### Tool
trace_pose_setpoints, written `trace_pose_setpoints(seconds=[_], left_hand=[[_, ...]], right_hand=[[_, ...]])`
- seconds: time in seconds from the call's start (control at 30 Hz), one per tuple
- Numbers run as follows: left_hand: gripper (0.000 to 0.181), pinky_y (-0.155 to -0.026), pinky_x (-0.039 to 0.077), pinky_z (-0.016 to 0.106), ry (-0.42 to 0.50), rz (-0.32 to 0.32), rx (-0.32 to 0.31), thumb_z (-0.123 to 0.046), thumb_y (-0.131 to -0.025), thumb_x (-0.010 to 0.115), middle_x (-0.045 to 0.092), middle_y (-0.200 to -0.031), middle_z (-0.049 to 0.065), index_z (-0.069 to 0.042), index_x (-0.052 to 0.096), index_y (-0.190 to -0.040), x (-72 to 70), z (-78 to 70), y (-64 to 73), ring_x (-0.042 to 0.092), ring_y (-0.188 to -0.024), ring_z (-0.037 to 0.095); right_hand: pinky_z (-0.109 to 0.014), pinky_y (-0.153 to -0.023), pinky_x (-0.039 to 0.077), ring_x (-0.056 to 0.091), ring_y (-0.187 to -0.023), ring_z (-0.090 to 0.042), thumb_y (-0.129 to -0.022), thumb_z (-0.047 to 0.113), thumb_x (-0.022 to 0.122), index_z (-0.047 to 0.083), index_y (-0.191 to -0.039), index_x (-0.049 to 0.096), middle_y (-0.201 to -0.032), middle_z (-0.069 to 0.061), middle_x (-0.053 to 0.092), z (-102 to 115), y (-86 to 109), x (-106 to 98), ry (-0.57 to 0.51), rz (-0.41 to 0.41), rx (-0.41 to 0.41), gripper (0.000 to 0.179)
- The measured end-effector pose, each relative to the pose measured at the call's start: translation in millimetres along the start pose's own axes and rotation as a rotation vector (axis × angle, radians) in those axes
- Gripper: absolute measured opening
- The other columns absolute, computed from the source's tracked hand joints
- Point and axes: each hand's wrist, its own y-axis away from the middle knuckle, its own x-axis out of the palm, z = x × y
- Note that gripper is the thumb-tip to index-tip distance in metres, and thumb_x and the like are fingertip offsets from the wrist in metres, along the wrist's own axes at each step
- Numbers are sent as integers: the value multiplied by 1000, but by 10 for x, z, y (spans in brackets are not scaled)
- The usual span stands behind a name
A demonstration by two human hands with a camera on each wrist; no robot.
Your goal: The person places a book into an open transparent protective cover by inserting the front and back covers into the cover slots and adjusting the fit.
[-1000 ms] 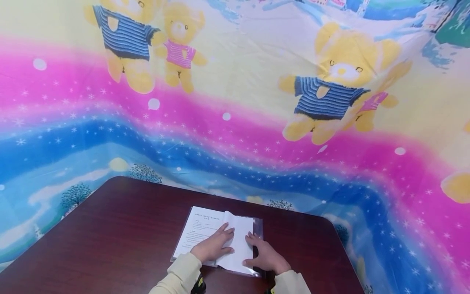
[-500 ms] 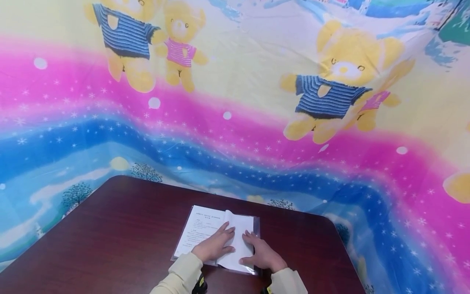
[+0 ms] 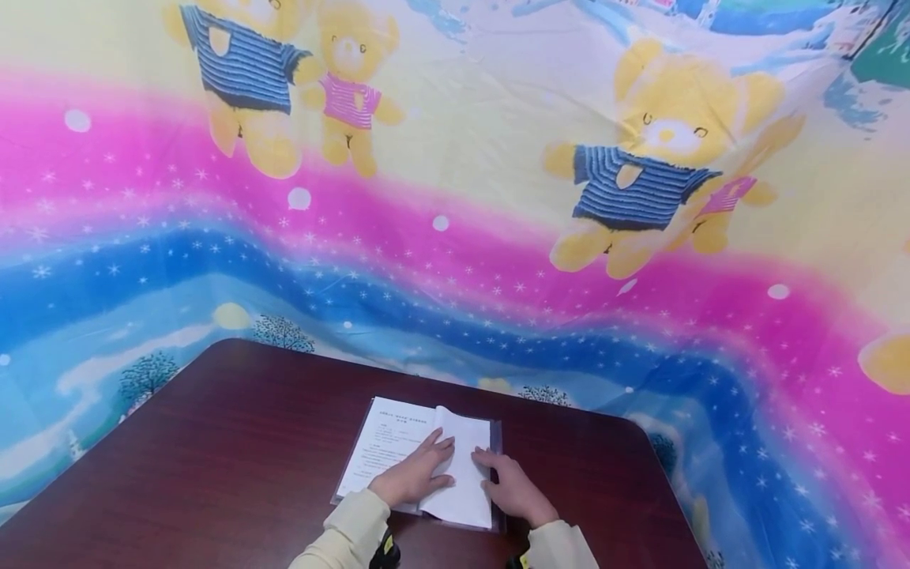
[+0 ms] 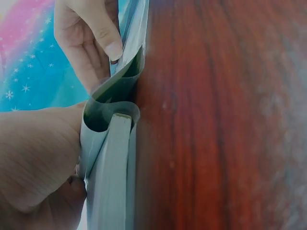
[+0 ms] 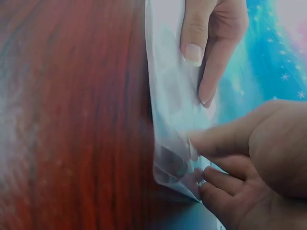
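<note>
An open booklet [image 3: 377, 442] in a clear plastic cover lies on the dark wooden table, its left page printed and its right page blank. My left hand [image 3: 415, 474] rests on it near the middle fold, fingers extended. At the right edge, my right hand [image 3: 515, 486] works at the clear plastic cover [image 5: 168, 163]; thumb and curled fingertips meet its flap in the right wrist view. From the left wrist side, the cover [image 4: 112, 96] bows up in a loop beside the thick stack of pages [image 4: 112, 167].
The dark red-brown table [image 3: 213, 442] has rounded far corners. Behind it hangs a printed cloth [image 3: 455, 237] with teddy bears and bands of pink and blue. Both forearms wear cream sleeves [image 3: 348, 525], with dark straps at the wrists.
My right hand first shifted a little left over the blank page, then its thumb drew back toward the page's right edge. The left hand stays almost still.
</note>
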Motion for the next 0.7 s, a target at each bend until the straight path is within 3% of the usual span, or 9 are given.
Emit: trace_pose_setpoints(seconds=[0.17, 0.37, 0.5, 0.7], left_hand=[[59, -122, 30, 46, 9, 14, -8, -25, -98, 68, 47, -155, 17, 5, 51, -146, 1, 12, -13, 28, -151, 38], [59, -122, 30, 49, 28, -1, 16, -25, -99, 67, 46, -156, 18, 4, 49, -147, 3, 28, -17, 29, -151, 40], [57, -122, 28, 50, 57, -22, 12, -24, -100, 65, 43, -157, 19, 4, 49, -147, 2, 42, -17, 27, -151, 40], [55, -122, 26, 52, 110, -43, -4, -26, -103, 60, 36, -162, 18, 2, 48, -148, 32, 61, -2, 23, -153, 40]], right_hand=[[-57, -98, 52, 50, -132, -51, -82, -5, 77, -9, -139, 55, -144, -31, 52, -7, -32, 4, -38, -151, 106, 60], [-61, -97, 51, 49, -124, -52, -75, 11, 89, -17, -139, 46, -131, -36, 54, 66, -15, -30, 61, -245, 304, 82], [-56, -89, 57, 60, -114, -47, -83, 16, 82, -23, -143, 33, -121, -36, 60, 62, 7, -50, -3, -247, 367, 87], [-48, -79, 58, 66, -96, -33, -99, 15, 62, -23, -144, 31, -105, -26, 65, -1, 17, -27, -147, -275, 335, 67]])
